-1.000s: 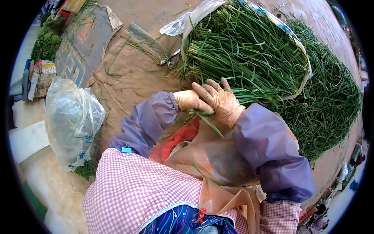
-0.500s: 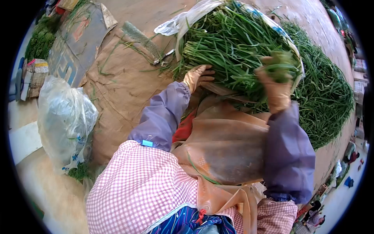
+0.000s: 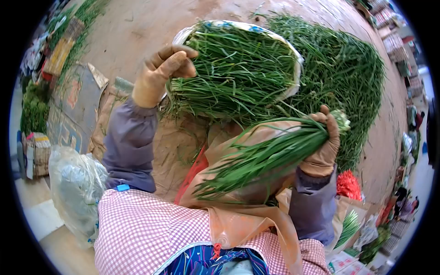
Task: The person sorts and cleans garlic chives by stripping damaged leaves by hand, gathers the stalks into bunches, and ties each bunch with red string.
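The right hand point(image 3: 323, 149), gloved, has its grip closed round a bunch point(image 3: 270, 149) of long green stalks, close to the pale cut ends, which poke out above the fingers. The leaves fan down and leftward across the view, over the brown apron point(image 3: 247, 222) on the person's lap. The left hand point(image 3: 158, 75), also gloved, is raised with its grip partly open, fingers bent and thumb up, with nothing seen in it. It is at the left side of the white sack point(image 3: 299, 78), whose mouth gapes round a mass of stalks point(image 3: 238, 68) lying mostly lengthwise. Beyond and to the right of the sack, a loose green heap point(image 3: 348, 68) spreads over the ground point(image 3: 220, 10). Below the heap, just beside the right sleeve point(image 3: 314, 206), sits a red tangle point(image 3: 349, 184), and lower down there are more green stalks point(image 3: 349, 225). On the far left a clear plastic bag point(image 3: 75, 192) stands near the left sleeve point(image 3: 130, 142), with a worn grey sheet point(image 3: 68, 112) above it in view.
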Tool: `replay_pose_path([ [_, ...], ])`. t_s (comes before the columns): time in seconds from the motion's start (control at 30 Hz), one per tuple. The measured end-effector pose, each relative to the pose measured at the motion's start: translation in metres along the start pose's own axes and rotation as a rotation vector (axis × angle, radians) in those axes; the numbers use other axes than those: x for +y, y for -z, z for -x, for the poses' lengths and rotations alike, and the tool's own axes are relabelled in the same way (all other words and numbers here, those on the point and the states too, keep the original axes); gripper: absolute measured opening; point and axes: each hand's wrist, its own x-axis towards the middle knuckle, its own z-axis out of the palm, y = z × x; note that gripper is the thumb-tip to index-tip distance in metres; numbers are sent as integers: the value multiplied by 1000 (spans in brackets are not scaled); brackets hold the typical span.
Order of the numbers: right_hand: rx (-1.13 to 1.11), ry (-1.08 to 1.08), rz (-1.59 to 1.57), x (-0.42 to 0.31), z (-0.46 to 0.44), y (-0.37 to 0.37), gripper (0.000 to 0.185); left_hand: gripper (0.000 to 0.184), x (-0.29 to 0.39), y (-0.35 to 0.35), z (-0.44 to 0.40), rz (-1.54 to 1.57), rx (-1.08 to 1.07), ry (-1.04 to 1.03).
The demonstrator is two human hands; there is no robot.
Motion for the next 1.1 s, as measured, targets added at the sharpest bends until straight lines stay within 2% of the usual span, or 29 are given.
replay_pose_path([
  [0.07, 28, -38, -109, 7, 10, 1, 27, 42, 39, -49, -4, -99, -304, -188],
  [0.17, 39, -68, -323, 14, 30, -8, 24, 107, 53, -131, 11, -294, -657, -78],
  [0.2, -33, -30, -310, 13, 38, -10, 27, 118, 36, -147, 18, -246, -762, 8],
  [0.23, -100, 12, -294, 11, 47, -10, 29, 124, 21, -168, 27, 52, -859, 149],
  [0.27, -87, 40, -278, 7, 53, 1, 29, 123, 25, -183, 39, 177, -883, 299],
  [0.33, -32, 131, -306, 2, 65, 13, 32, 112, -7, -197, 55, 337, -1085, 479],
  [0.37, -28, 150, -329, -1, 71, 19, 33, 107, -23, -201, 75, 477, -1111, 693],
  [0.4, 12, 152, -332, -2, 78, 25, 36, 102, -4, -209, 86, 517, -1110, 837],
  [0.43, -32, 125, -330, -1, 82, 39, 39, 93, -12, -214, 103, 555, -1076, 849],
  [0.5, -38, 116, -366, 3, 88, 46, 42, 81, -15, -216, 116, 294, -1117, 811],
  [0.53, -24, 89, -400, -2, 89, 47, 44, 69, -10, -217, 121, 227, -1034, 934],
  [0.57, -15, 57, -435, -13, 89, 46, 46, 65, -2, -216, 120, 262, -985, 1022],
  [0.6, -90, 131, -366, -28, 92, 38, 49, 62, 5, -212, 117, 298, -929, 1108],
  [0.63, -20, 157, -430, -39, 92, 35, 44, 58, 9, -209, 116, 334, -872, 1193],
  [0.7, 105, 139, -319, -43, 74, 88, 33, 50, 12, -206, 120, 208, -810, 1198],
  [0.77, -63, 96, -284, -40, 69, 120, 28, 47, 18, -202, 116, 115, -772, 1247],
  [0.83, 270, 220, 40, -52, 74, 99, 29, 38, 13, -197, 113, 123, -765, 1277],
  [0.9, 315, 358, 255, -71, 65, 126, 30, 42, 10, -194, 111, 137, -802, 1260],
  [0.97, 447, 438, 240, -100, 63, 156, 28, 46, 12, -189, 109, 128, -794, 1244],
  [1.03, 513, 534, 366, -123, 68, 180, 25, 48, 11, -183, 107, 120, -782, 1225],
  [1.07, 585, 532, 566, -128, 77, 178, 17, 49, 10, -179, 107, 119, -771, 1218],
  [1.1, 545, 519, 807, -124, 81, 149, 15, 49, 8, -176, 108, 117, -761, 1213],
])
